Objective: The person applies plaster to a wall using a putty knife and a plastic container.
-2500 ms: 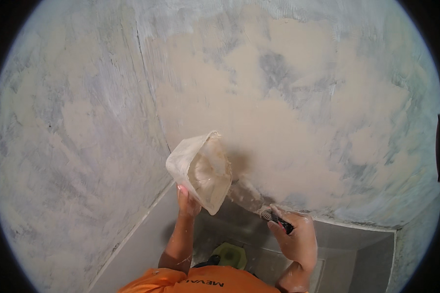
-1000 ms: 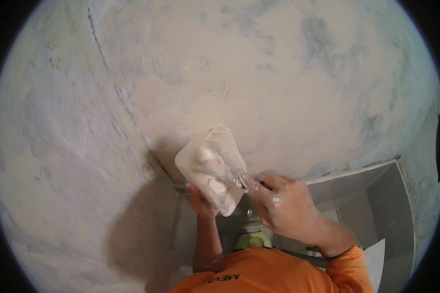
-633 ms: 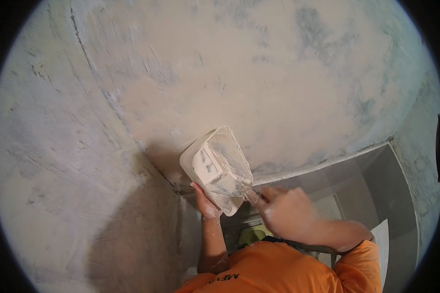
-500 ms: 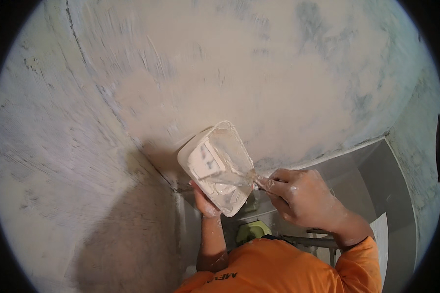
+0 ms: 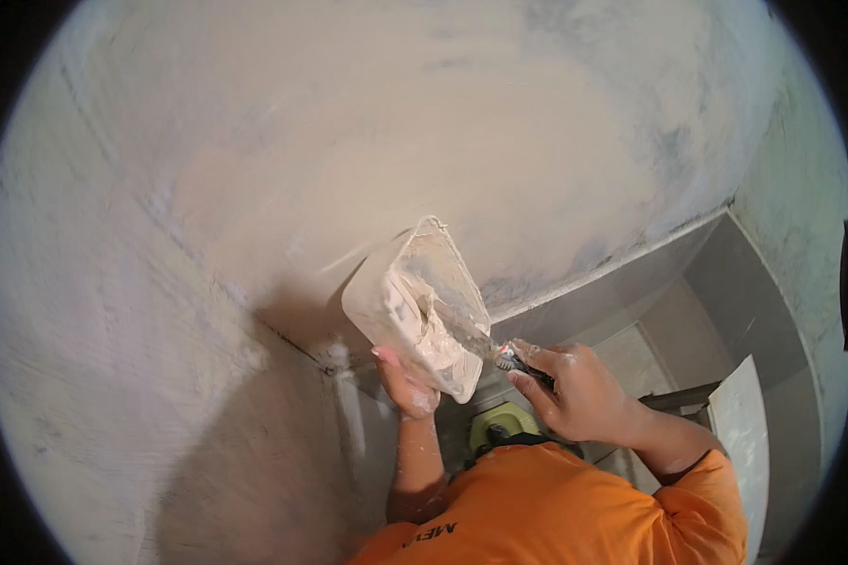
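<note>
A pale, squarish plastic tub [image 5: 372, 292] is tipped toward me, its inside smeared with cream-coloured filler [image 5: 435, 331]. My left hand [image 5: 407, 384] grips the tub by its lower left side, the fingers partly hidden behind it. Wrapped round the dark handle of a putty knife [image 5: 468, 332], my right hand [image 5: 582, 395] is at the tub's right edge. The knife's blade reaches into the tub and touches the filler. Dried white smears mark both hands.
A wall [image 5: 396, 122] with patchy filler rises ahead, meeting a side wall [image 5: 217, 433] at the left corner. Grey tiling [image 5: 575, 306] runs below it. A pale panel [image 5: 742, 428] leans at lower right; a yellow-green object [image 5: 509, 414] lies below the tub.
The filler in the tub is now heaped up by the blade. My right hand has turned and shifted slightly, showing the knife's handle. The view has shifted a little.
</note>
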The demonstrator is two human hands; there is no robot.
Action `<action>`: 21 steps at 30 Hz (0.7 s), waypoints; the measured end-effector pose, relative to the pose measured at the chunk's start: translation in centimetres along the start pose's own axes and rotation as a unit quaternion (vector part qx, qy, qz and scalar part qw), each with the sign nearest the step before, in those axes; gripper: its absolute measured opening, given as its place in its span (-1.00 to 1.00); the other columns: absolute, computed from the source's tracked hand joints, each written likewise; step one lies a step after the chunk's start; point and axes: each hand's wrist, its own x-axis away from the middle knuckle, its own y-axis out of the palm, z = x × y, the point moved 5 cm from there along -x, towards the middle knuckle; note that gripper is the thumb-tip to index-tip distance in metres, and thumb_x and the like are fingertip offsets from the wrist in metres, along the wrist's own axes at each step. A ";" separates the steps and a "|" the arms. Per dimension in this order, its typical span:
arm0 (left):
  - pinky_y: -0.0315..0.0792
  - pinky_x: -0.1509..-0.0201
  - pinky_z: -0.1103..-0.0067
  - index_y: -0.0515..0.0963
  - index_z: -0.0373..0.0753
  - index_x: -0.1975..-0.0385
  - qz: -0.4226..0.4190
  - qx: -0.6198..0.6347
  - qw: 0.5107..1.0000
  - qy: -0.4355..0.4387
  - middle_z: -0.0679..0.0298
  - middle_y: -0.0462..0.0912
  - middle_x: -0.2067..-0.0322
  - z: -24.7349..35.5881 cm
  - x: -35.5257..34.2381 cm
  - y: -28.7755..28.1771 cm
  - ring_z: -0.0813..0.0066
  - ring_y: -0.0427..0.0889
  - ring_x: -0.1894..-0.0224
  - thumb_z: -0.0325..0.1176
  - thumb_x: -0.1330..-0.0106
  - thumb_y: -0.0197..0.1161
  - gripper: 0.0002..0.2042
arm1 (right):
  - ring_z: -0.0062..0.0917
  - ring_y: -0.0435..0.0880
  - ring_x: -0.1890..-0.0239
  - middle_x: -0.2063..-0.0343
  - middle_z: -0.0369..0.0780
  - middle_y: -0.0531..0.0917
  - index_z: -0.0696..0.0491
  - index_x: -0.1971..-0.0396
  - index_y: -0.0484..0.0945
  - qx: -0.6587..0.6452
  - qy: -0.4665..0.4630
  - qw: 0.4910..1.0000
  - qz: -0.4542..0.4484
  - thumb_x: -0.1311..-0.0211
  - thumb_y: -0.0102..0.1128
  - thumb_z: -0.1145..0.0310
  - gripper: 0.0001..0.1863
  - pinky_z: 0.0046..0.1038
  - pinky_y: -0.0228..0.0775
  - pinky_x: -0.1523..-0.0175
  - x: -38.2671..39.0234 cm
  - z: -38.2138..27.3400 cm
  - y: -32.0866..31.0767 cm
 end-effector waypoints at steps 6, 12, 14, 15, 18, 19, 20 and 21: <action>0.05 -0.56 0.24 0.04 -0.29 -0.52 -0.024 -0.240 0.963 0.119 0.10 0.12 -0.49 -2.0 0.1 -0.7 0.14 0.17 -0.50 0.14 -0.56 -0.12 -0.27 | -0.30 0.49 0.70 0.67 -0.10 0.56 0.24 0.11 0.64 -0.141 0.074 0.983 -0.095 -0.42 0.18 0.32 -0.73 -0.32 0.31 0.50 0.1 1.5 -2.5; 0.13 -0.53 0.24 0.01 -0.27 -0.53 -0.032 -0.115 0.990 0.074 0.08 0.11 -0.49 -3.4 -0.3 2.3 0.15 0.19 -0.49 0.21 -0.54 -0.13 -0.23 | -0.78 0.25 0.78 0.61 -0.37 0.49 0.13 0.03 0.62 -0.532 0.304 0.760 -0.219 -0.50 0.14 0.25 -0.73 -0.61 0.04 0.71 1.8 3.8 -1.8; 0.15 -0.52 0.23 0.00 -0.27 -0.53 -0.014 -0.075 0.997 0.019 0.09 0.12 -0.49 -2.7 0.2 5.9 0.15 0.19 -0.49 0.24 -0.54 -0.15 -0.21 | -0.79 0.25 0.78 0.60 -0.32 0.49 0.11 -0.02 0.58 -0.599 0.352 0.688 -0.209 -0.50 0.14 0.26 -0.73 -0.67 -0.04 0.76 1.9 3.8 -2.2; 0.15 -0.52 0.23 0.00 -0.27 -0.53 -0.019 -0.078 0.997 0.017 0.09 0.12 -0.49 -2.5 0.4 6.6 0.15 0.19 -0.49 0.24 -0.54 -0.15 -0.21 | -0.79 0.25 0.78 0.60 -0.32 0.49 0.11 -0.02 0.58 -0.603 0.349 0.687 -0.205 -0.50 0.14 0.26 -0.73 -0.67 -0.04 0.76 1.8 3.7 -2.5; 0.15 -0.52 0.22 0.00 -0.26 -0.53 -0.038 -0.054 0.998 -0.003 0.10 0.12 -0.49 -2.5 0.7 7.9 0.15 0.20 -0.48 0.23 -0.55 -0.17 -0.23 | -0.79 0.27 0.79 0.62 -0.30 0.51 0.12 0.01 0.57 -0.636 0.332 0.673 -0.180 -0.50 0.13 0.26 -0.74 -0.67 -0.03 0.76 1.3 3.1 -3.6; 0.15 -0.52 0.22 0.01 -0.24 -0.53 -0.055 -0.020 0.998 -0.020 0.11 0.13 -0.48 -2.7 0.7 8.8 0.16 0.21 -0.47 0.22 -0.56 -0.19 -0.25 | -0.78 0.27 0.80 0.62 -0.29 0.52 0.12 0.02 0.58 -0.631 0.318 0.690 -0.157 -0.50 0.13 0.26 -0.75 -0.66 -0.02 0.76 1.1 2.8 -4.9; 0.15 -0.52 0.22 0.01 -0.22 -0.53 -0.071 0.013 0.997 -0.036 0.12 0.14 -0.48 -2.9 0.8 9.6 0.16 0.22 -0.47 0.21 -0.57 -0.20 -0.26 | -0.77 0.28 0.81 0.62 -0.28 0.53 0.12 0.04 0.58 -0.626 0.303 0.706 -0.134 -0.51 0.12 0.26 -0.75 -0.65 -0.01 0.76 0.8 2.6 -6.0; 0.15 -0.52 0.22 0.01 -0.22 -0.53 -0.077 0.018 0.996 -0.032 0.12 0.14 -0.48 -2.8 0.8 10.1 0.16 0.22 -0.47 0.21 -0.57 -0.20 -0.26 | -0.77 0.28 0.81 0.62 -0.28 0.53 0.12 0.04 0.58 -0.623 0.298 0.711 -0.131 -0.51 0.12 0.26 -0.75 -0.65 -0.01 0.76 0.6 2.4 -6.8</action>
